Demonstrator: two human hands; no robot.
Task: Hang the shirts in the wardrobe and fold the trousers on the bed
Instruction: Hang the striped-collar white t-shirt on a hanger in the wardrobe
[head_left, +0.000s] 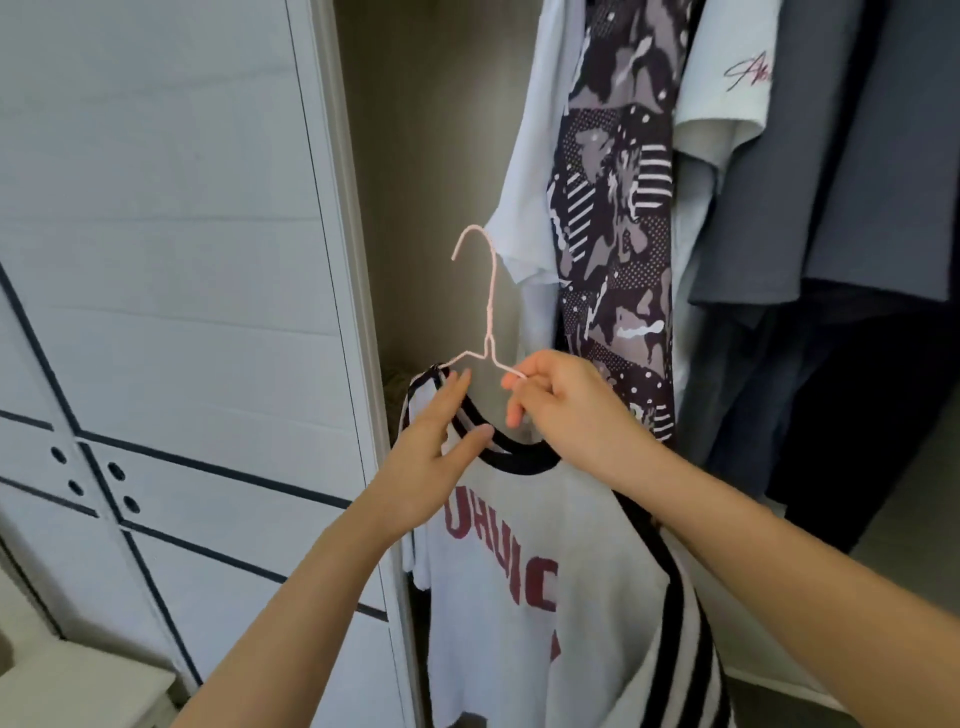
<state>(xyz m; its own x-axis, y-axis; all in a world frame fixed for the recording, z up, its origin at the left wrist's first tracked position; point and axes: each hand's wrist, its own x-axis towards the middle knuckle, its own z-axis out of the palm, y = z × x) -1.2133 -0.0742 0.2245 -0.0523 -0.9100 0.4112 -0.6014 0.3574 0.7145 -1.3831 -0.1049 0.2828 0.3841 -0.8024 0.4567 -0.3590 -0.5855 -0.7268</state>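
The step in hand looks like dressing the hanger: a white T-shirt (545, 587) with a black-trimmed collar, black sleeve stripes and dark red lettering hangs in front of the open wardrobe, half fitted onto a thin pink wire hanger (488, 317). The right hand (566, 410) pinches the hanger's right arm between thumb and fingertips, the other fingers curled narrow around the wire. The left hand (431, 452) is spread fairly wide, fingers straight and laid against the left side of the collar, pressing or guiding the cloth rather than gripping it. The left shoulder of the shirt appears already over the left end of the hanger; the right arm of the wire is bare above the neckline, so that side seems not yet seated. The hook points up and left, free of any rail, and no rail shows. Farther right hang a pale blue T-shirt (524, 208), a dark patterned garment (618, 223) and grey shirts (857, 171); a white panelled door (156, 260) stands at left. No trousers or bed are visible. Next, probably, the right shoulder must be drawn over the bare wire, then the hook lifted to the rail.
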